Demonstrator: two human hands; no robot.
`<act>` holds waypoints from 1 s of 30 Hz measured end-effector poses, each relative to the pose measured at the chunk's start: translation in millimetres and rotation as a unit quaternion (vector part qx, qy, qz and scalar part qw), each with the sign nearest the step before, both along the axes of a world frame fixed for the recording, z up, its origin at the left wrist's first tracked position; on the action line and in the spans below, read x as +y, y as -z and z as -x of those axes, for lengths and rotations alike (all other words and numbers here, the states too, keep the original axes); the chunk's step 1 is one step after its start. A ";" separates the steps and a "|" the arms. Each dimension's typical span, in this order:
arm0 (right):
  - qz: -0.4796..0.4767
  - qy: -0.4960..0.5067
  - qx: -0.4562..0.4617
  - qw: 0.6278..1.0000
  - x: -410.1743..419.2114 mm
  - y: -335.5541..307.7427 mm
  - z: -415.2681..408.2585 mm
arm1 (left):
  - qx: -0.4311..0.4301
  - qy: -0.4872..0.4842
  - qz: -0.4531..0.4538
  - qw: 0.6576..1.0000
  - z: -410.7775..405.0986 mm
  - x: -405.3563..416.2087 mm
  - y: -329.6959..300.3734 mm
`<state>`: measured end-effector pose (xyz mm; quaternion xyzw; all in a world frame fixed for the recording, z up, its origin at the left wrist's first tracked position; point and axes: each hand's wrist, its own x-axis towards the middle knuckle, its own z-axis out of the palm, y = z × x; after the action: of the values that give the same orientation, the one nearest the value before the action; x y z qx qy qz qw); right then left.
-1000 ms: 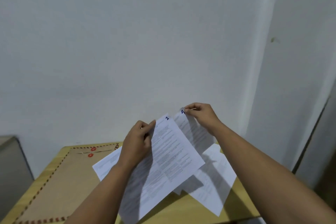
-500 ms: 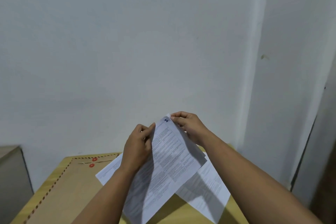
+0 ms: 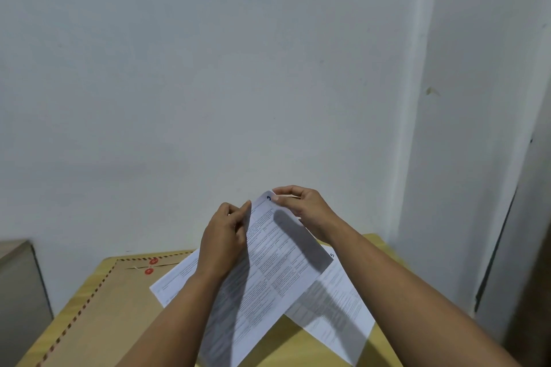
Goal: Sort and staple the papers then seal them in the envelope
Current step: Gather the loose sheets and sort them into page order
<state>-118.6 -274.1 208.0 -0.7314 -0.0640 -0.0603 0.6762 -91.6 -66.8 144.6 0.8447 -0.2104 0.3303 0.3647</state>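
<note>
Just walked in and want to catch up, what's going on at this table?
A person is sorting printed papers. Both hands hold a raised sheet by its top edge: the left hand grips one side, the right hand pinches the numbered corner. More sheets lie loose on the wooden table, beside a brown envelope. No stapler is in view.

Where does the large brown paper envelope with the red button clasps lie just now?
In the head view, the large brown paper envelope lies flat on the yellow wooden table, at its left, partly under a white printed sheet, left of the left hand.
</note>
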 end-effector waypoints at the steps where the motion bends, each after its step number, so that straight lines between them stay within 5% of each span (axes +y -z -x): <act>1: 0.009 -0.005 -0.006 1.000 -1.2 2.6 -1.7 | 0.003 -0.001 0.001 1.000 0.3 -0.2 0.0; 19: 0.056 0.093 -0.049 0.993 -15.6 59.0 -22.9 | 0.113 0.040 -0.026 0.992 -9.1 -14.5 19.5; 30: 0.232 0.098 0.023 0.967 -46.4 163.6 -47.4 | 0.241 0.072 -0.017 0.968 -43.7 -24.9 98.8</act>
<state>-71.2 -320.4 44.4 -0.8724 0.0115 -0.0931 0.4796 -47.8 -91.7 45.8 0.8880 -0.1826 0.0863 0.4130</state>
